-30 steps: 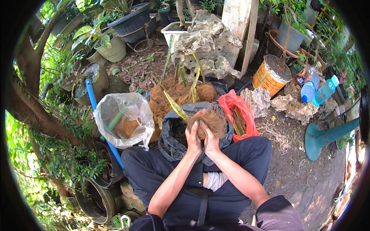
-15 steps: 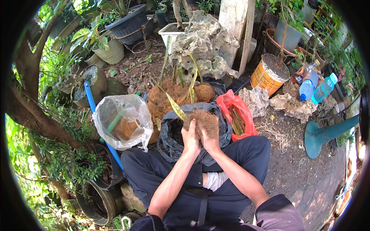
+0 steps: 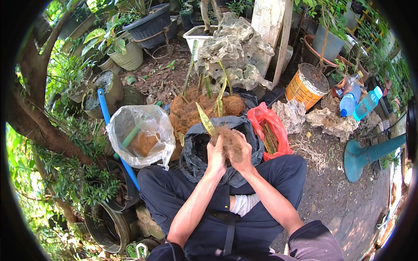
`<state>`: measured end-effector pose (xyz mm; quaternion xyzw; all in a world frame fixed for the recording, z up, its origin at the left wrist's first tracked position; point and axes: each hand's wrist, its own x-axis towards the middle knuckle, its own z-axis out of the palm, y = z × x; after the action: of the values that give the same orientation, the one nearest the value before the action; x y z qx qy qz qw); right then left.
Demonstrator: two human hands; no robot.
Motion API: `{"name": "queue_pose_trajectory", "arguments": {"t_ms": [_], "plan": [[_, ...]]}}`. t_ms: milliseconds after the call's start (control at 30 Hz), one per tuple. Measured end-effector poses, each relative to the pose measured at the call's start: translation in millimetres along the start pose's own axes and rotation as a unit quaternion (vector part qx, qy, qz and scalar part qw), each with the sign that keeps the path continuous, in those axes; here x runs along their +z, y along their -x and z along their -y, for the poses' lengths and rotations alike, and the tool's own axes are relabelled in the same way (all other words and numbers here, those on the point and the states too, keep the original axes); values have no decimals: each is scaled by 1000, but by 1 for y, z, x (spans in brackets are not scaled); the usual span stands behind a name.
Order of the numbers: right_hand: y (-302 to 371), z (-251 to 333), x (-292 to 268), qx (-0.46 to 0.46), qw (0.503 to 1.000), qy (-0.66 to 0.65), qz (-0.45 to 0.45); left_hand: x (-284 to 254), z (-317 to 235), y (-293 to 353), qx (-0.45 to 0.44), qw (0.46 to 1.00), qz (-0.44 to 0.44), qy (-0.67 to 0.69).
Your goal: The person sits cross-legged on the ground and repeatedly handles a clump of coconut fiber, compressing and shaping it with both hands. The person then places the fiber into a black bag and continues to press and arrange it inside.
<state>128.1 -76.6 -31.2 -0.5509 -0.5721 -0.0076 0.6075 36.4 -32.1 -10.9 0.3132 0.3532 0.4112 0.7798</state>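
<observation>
Over the mouth of a black plastic bag [image 3: 191, 145] in front of my lap, both hands grip a clump of brown coconut fibre [image 3: 227, 135]. My left hand [image 3: 216, 154] clasps its left side, and my right hand [image 3: 241, 153] wraps round its right side. A yellow-edged snake plant leaf [image 3: 204, 118] sticks up from the left of the clump; its base is hidden in the fibre and fingers. Just beyond the bag lie several fibre balls [image 3: 187, 111] with upright snake plant leaves [image 3: 220, 98] in them.
A clear plastic bag [image 3: 152, 126] with fibre stands left, by a blue pole [image 3: 104, 106]. To the right are a red bag [image 3: 281, 137] of cut stalks, rocks [image 3: 328, 119], two bottles [image 3: 368, 103] and a teal stand [image 3: 355, 161]. A large rock [image 3: 235, 48] is ahead.
My right hand has turned and its fingers now curl over the fibre clump, which looks more covered and compact. The view has shifted slightly.
</observation>
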Motion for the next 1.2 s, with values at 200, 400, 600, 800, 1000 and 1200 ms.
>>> {"name": "queue_pose_trajectory", "arguments": {"t_ms": [200,400,600,800,1000,1200], "plan": [[6,-6,4,316,894,-270,-168,5,3,1,-33,988,98,113],[0,11,10,283,892,-317,-158,6,29,1,15,992,49,114],[3,-4,-7,88,996,-15,12,7,10,3,-2,995,31,96],[-8,8,-12,119,986,-109,43,0,5,1,-8,998,55,42],[-6,8,-12,114,969,-217,37,8,-6,8,-20,997,69,-6],[-1,20,-8,210,947,-243,-20,-8,-7,7,-70,965,141,212]]}}
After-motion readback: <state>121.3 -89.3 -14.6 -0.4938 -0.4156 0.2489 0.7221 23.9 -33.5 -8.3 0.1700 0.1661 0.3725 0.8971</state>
